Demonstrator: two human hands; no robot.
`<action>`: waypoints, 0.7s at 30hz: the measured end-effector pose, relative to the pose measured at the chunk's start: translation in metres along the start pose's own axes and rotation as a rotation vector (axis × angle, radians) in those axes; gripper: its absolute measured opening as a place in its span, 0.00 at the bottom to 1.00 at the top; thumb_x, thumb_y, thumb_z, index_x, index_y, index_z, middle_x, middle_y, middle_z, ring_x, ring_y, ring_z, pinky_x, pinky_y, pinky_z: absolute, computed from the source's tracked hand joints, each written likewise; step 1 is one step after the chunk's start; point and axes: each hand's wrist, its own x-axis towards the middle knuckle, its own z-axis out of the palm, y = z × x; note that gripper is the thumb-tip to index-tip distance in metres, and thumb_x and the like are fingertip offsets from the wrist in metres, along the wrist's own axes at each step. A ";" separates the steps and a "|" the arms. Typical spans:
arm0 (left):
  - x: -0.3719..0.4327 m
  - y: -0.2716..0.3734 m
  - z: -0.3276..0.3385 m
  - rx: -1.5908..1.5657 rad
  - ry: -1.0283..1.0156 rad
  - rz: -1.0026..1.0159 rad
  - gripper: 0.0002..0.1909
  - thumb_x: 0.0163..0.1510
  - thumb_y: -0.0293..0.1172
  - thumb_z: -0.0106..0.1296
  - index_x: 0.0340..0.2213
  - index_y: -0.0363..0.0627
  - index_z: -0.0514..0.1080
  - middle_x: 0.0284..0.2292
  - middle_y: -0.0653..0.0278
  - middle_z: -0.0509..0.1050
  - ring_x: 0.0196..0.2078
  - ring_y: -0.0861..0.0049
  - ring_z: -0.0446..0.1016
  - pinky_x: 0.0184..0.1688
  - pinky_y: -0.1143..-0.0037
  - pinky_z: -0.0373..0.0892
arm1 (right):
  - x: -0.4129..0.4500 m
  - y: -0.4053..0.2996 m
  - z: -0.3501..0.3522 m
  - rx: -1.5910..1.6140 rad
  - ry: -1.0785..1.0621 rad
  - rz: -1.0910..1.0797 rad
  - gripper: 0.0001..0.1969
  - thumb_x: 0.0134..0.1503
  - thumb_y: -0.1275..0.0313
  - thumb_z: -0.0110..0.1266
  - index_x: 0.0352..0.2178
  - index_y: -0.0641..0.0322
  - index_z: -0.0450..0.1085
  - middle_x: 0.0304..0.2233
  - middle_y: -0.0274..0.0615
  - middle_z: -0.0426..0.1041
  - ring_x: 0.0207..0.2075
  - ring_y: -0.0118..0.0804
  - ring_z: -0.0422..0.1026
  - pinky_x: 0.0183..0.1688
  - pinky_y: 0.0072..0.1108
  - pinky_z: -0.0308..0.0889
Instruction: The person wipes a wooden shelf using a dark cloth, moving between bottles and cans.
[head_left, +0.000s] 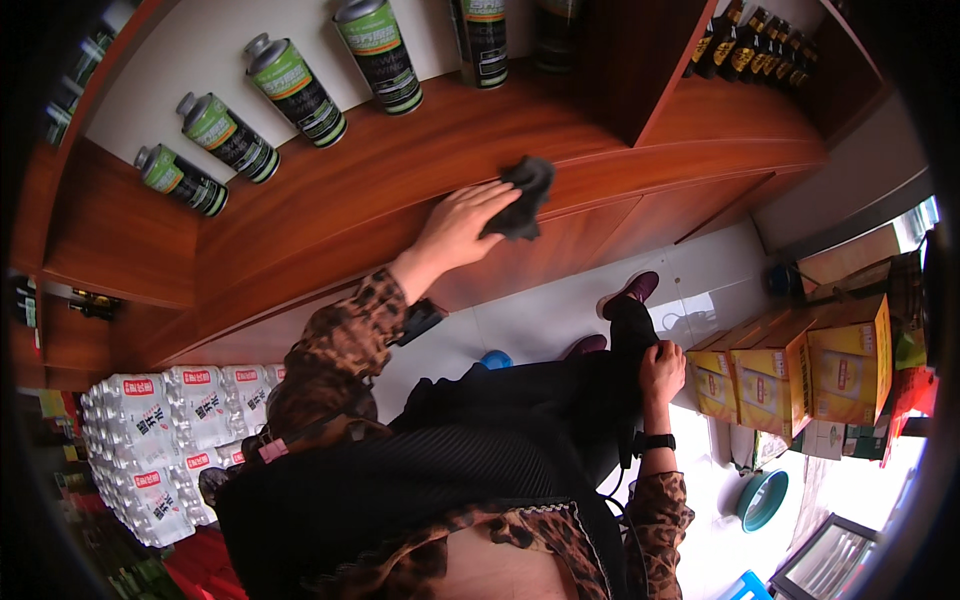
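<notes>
My left hand (463, 225) presses a dark grey cloth (529, 196) against the front edge of a reddish-brown wooden shelf (420, 161). The fingers lie over the cloth's left part, and the hand looks slightly blurred. On the shelf behind it, several green and black metal cans (298, 90) stand in a spaced row. My right hand (663, 372) rests at the knee of my black trousers (626, 345), its fingers bent and nothing seen in it. A dark watch is on that wrist.
Cabinet doors (555, 247) lie below the shelf edge. Dark bottles (739, 49) fill the upper right compartment. Plastic-wrapped water bottles (142, 450) are stacked at left. Yellow cartons (772, 375) and a green basin (763, 501) stand at right. A blue round object (496, 360) is on the tiled floor.
</notes>
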 end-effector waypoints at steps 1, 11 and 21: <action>-0.015 -0.006 -0.010 -0.005 -0.002 -0.021 0.33 0.41 0.28 0.59 0.52 0.47 0.64 0.52 0.58 0.66 0.55 0.64 0.64 0.57 0.67 0.59 | -0.001 -0.001 0.000 -0.011 0.006 -0.015 0.11 0.53 0.64 0.46 0.29 0.61 0.70 0.34 0.44 0.71 0.39 0.49 0.69 0.41 0.35 0.64; -0.087 -0.022 -0.076 -0.598 -0.004 -0.667 0.17 0.51 0.30 0.54 0.44 0.42 0.71 0.45 0.59 0.73 0.47 0.78 0.70 0.49 0.75 0.65 | 0.003 -0.006 -0.001 -0.011 -0.002 -0.046 0.12 0.53 0.64 0.45 0.29 0.62 0.70 0.34 0.46 0.71 0.39 0.50 0.69 0.41 0.37 0.64; -0.044 -0.046 -0.074 -0.802 0.281 -0.697 0.27 0.51 0.28 0.55 0.52 0.37 0.61 0.47 0.57 0.69 0.49 0.70 0.68 0.52 0.74 0.63 | 0.002 -0.002 0.006 -0.031 -0.006 -0.051 0.12 0.53 0.64 0.46 0.30 0.60 0.70 0.34 0.43 0.72 0.39 0.47 0.69 0.41 0.36 0.65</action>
